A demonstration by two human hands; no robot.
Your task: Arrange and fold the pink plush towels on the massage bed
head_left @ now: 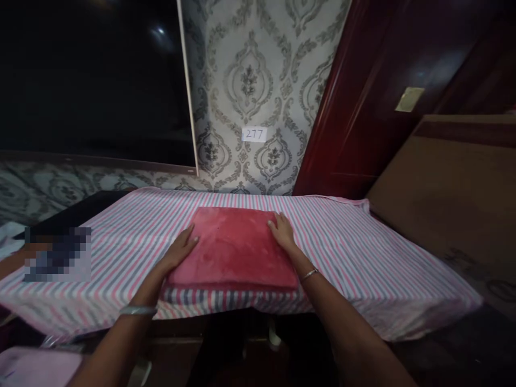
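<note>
A folded red cloth lies flat in the middle of a table covered with a pink, white and grey striped sheet. My left hand rests open against the cloth's left edge, fingers stretched flat on the sheet. My right hand lies open on the cloth's far right corner, fingers flat. A bangle sits on each wrist.
A patterned wallpaper wall with a small "277" label stands behind the table. A dark screen hangs at the upper left. A dark red wooden door and a brown board stand at the right. A blurred patch lies at the left.
</note>
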